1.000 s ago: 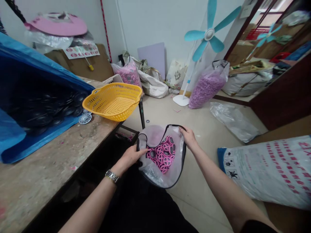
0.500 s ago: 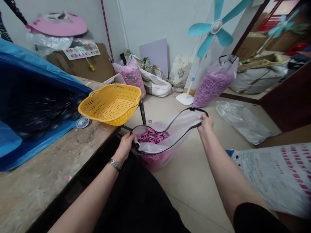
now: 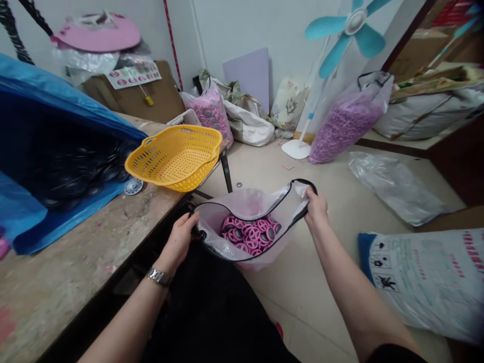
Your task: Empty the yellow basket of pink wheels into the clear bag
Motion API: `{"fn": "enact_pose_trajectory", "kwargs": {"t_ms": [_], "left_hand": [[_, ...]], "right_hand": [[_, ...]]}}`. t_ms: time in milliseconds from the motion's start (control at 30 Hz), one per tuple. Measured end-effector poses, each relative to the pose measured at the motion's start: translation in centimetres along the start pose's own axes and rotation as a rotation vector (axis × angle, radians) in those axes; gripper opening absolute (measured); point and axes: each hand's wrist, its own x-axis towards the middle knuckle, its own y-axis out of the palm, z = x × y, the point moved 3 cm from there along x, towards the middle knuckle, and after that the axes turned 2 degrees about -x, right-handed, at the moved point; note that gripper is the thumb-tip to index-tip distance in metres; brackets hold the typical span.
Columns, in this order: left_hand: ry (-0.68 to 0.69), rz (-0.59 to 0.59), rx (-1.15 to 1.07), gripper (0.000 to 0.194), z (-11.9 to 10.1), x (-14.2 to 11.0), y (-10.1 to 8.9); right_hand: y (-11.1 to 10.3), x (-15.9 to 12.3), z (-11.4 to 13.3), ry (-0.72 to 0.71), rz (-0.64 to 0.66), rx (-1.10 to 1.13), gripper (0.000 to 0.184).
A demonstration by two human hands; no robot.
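Note:
A translucent zippered bag (image 3: 253, 201) hangs between my hands, its black-edged mouth spread wide. Inside lie many small pink wheel-shaped pieces (image 3: 252, 233), some with dark grey centres. My left hand (image 3: 181, 234), with a metal watch on the wrist, is closed on the left end of the bag's rim, close to the workbench edge. At the far right end of the mouth, my right hand (image 3: 316, 205) pinches the rim with its fingers closed. The bag's lower part is partly hidden behind its front edge and my dark clothing.
On the workbench (image 3: 124, 222) at left sit a yellow basket (image 3: 177, 156), a grey wheel-shaped disc (image 3: 133, 186) and blue sheeting (image 3: 49, 227) around dark discs. A standing fan (image 3: 297, 149), a full purple bag (image 3: 344, 123), plastic film (image 3: 397, 186) and a printed sack (image 3: 423, 277) occupy the floor.
The bag's mouth is spread wider and more of the pink pieces inside show. My left hand has moved left and the right hand slightly down, both keeping hold of the rim. The view has shifted.

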Motion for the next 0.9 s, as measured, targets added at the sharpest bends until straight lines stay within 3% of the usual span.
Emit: {"fn": "enact_pose_trajectory", "kwargs": {"t_ms": [233, 567, 733, 900], "left_hand": [[0.014, 0.054, 0.100, 0.043, 0.4, -0.2, -1.1], [-0.018, 0.030, 0.123, 0.046, 1.7, 0.0, -3.3], [-0.048, 0.059, 0.055, 0.047, 3.4, 0.8, -4.0], [-0.073, 0.130, 0.004, 0.046, 3.6, 1.0, -3.8]], "right_hand": [[1.1, -1.6, -0.6, 0.025, 0.029, -0.022, 0.021], [3.7, -1.9, -2.4, 0.043, 0.050, -0.109, 0.019], [3.3, -2.5, -1.5, -0.001, 0.054, -0.178, 0.020], [1.8, -3.4, 0.4, -0.025, 0.017, -0.261, 0.027]]}}
